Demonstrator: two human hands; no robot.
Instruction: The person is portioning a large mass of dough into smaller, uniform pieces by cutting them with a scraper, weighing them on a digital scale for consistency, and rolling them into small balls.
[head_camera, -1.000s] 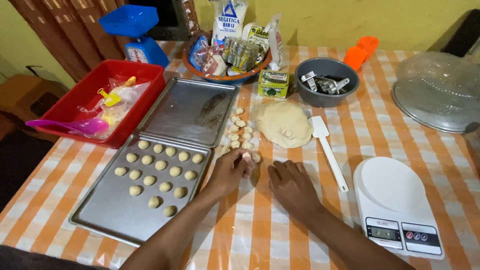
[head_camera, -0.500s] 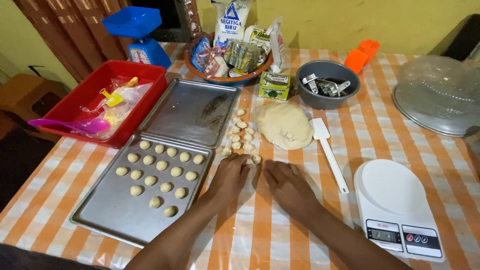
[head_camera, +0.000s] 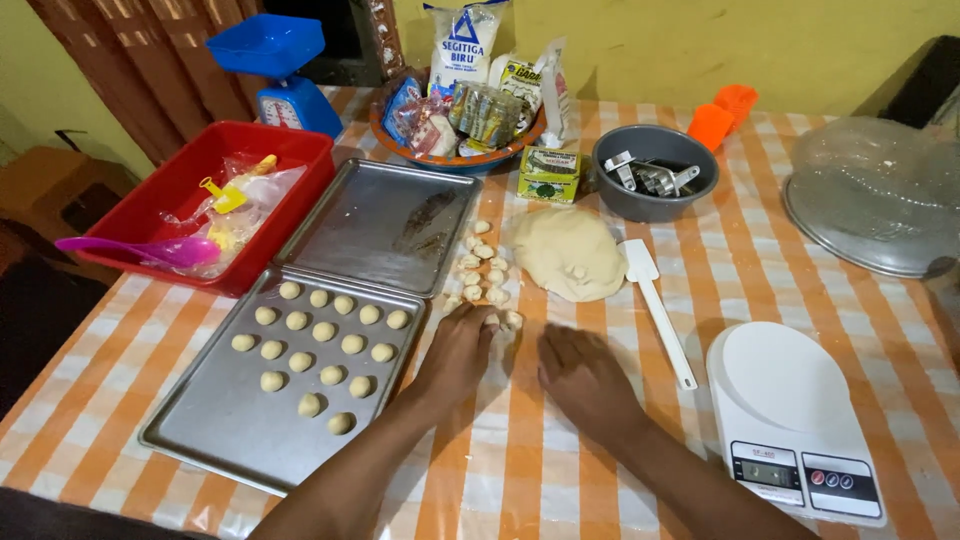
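Both forearms run off the bottom edge of the view, so only wrists and hands show. The left hand (head_camera: 458, 350) lies palm down on the checked tablecloth (head_camera: 520, 470), fingers loosely curled; its fingertips reach the nearest of the small dough pieces (head_camera: 484, 268), but whether a piece is pinched beneath them is hidden by the hand itself. The right hand (head_camera: 583, 372) rests flat and spread, holding nothing, just right of the left one with a bare strip of cloth between them.

Just left of the left hand sits the near baking tray (head_camera: 215, 440), carrying rows of rolled dough balls (head_camera: 322, 343) on its far half; its near half is bare metal. Right of the right hand lie a white spatula (head_camera: 657, 308) and, further out, a white kitchen scale (head_camera: 792, 420).

Beyond the fingertips the dough pieces trail away toward the large dough lump (head_camera: 568, 252). A second tray (head_camera: 385, 225) lies behind the first.
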